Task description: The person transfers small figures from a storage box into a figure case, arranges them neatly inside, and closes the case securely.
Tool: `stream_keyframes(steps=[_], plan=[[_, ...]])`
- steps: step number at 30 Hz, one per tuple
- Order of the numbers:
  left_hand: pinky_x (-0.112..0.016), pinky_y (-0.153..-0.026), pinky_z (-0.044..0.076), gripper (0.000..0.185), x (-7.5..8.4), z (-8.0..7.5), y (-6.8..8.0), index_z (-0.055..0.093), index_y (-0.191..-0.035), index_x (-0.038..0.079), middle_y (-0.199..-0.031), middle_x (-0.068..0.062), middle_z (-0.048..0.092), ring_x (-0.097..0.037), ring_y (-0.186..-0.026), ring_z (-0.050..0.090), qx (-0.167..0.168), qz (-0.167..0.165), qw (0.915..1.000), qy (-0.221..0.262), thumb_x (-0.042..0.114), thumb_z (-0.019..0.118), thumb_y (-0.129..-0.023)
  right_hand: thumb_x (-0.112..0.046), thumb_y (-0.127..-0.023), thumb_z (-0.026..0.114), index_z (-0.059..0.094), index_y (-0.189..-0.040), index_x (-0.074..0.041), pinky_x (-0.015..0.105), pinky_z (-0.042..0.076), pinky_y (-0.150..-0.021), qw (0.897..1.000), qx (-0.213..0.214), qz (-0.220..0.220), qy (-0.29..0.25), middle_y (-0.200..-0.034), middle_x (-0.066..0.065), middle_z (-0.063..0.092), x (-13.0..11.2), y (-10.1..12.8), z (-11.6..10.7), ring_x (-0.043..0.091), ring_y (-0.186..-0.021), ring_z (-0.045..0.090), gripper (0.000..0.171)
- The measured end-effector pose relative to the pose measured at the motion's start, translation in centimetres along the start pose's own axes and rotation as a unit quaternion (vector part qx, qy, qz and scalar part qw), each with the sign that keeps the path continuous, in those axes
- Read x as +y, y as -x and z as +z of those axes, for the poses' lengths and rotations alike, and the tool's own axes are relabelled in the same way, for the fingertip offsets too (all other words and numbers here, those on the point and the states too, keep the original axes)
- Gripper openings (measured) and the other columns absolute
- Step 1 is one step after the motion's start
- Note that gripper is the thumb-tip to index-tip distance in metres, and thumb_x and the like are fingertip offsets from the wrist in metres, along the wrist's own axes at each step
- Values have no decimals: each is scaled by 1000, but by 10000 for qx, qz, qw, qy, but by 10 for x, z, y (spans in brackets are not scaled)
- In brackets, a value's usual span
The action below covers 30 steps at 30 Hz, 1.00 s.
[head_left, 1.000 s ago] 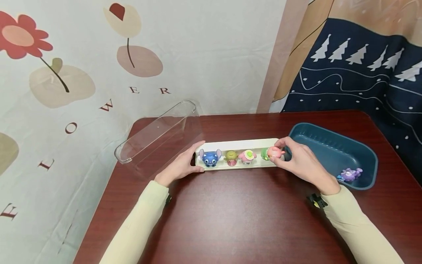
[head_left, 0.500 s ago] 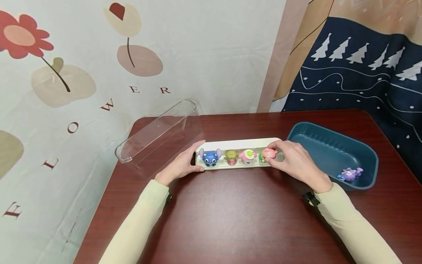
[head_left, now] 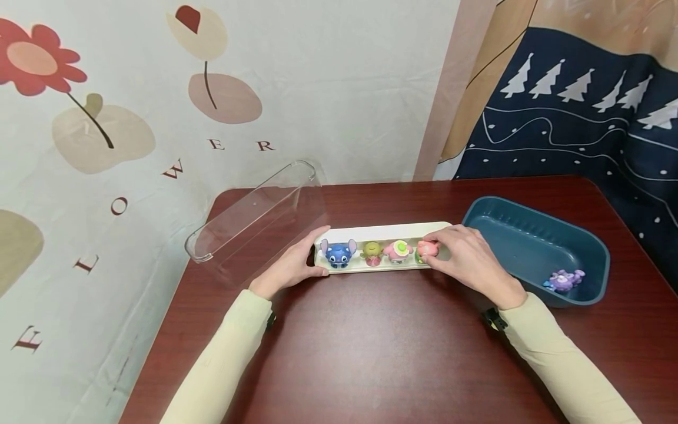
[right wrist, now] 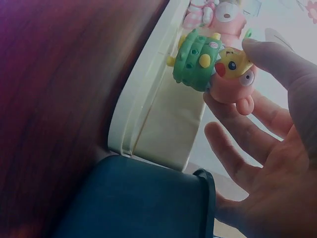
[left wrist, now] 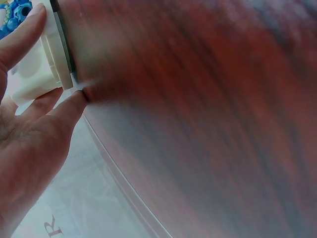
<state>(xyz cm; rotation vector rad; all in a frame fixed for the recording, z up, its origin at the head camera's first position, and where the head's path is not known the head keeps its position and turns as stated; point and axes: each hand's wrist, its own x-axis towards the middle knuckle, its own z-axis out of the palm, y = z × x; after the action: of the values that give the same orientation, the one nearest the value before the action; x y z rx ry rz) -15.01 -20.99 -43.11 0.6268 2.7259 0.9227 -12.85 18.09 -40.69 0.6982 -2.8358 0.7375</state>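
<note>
Pink figurine [head_left: 427, 248] in right hand [head_left: 474, 259] at white tray [head_left: 384, 232]

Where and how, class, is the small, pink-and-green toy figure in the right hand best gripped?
The toy figure is probably best pinched by its round pink head, coming from above and the right, as the right hand does: its green body bears yellow knobs, and a pink figure with a white-and-green top stands close on the left.

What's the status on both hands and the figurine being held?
Left hand gripping white tray. Right hand pinching pink-and-green figurine toward tray's right end. Purple toy in blue bin; nothing visibly blocking.
</note>
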Motion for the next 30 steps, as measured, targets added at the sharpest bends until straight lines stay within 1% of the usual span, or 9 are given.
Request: stream_keyframes(steps=[6, 13, 16, 21, 24, 30], plan=[[-51, -119, 34, 102, 2, 0, 1, 28, -163, 14, -161, -16, 41, -34, -144, 43, -3, -6, 10000, 14, 15, 90, -82, -28, -86, 84, 77, -117, -11, 66, 41, -99, 9998, 85, -145, 67, -113, 13, 74, 0, -2, 4, 35, -110, 59, 36], [-50, -119, 33, 101, 2, 1, 1, 29, -162, 13, -160, -15, 41, -33, -144, 43, -8, 7, 10000, 8, 16, 90, -82, -28, -88, 84, 77, -120, -12, 67, 40, -101, 9993, 161, -232, 255, -120, 15, 71, 3, -3, 5, 38, -116, 57, 36], [-50, -120, 33, 101, 1, 0, 0, 29, -162, 13, -160, -15, 41, -33, -144, 43, 2, 30, 10000, 16, 16, 90, -82, -28, -87, 84, 76, -122, -11, 68, 39, -103, 9993, 119, -208, 287, -122, 16, 70, 4, -3, 4, 39, -118, 56, 40], [-51, -119, 33, 101, 1, 0, 1, 29, -162, 14, -161, -15, 41, -34, -144, 43, 16, 19, 10000, 5, 17, 90, -82, -28, -83, 88, 72, -127, -9, 68, 37, -106, 9993, -36, -169, 320, -126, 18, 68, 5, -1, 1, 40, -122, 54, 52], [-52, -119, 33, 101, 1, 0, 1, 29, -163, 14, -161, -16, 41, -34, -144, 43, 7, -11, 10000, 5, 17, 90, -82, -27, -81, 90, 71, -129, -8, 67, 36, -107, 9991, -105, -203, 350, -128, 19, 67, 6, -1, 0, 40, -123, 54, 55], [-51, -119, 33, 101, 1, 0, 0, 29, -162, 13, -160, -16, 41, -34, -144, 43, 14, 24, 10000, -2, 16, 90, -82, -17, -82, 88, 71, -129, -7, 68, 35, -108, 9990, -121, -249, 342, -127, 18, 68, 8, -2, -1, 40, -127, 53, 50]])
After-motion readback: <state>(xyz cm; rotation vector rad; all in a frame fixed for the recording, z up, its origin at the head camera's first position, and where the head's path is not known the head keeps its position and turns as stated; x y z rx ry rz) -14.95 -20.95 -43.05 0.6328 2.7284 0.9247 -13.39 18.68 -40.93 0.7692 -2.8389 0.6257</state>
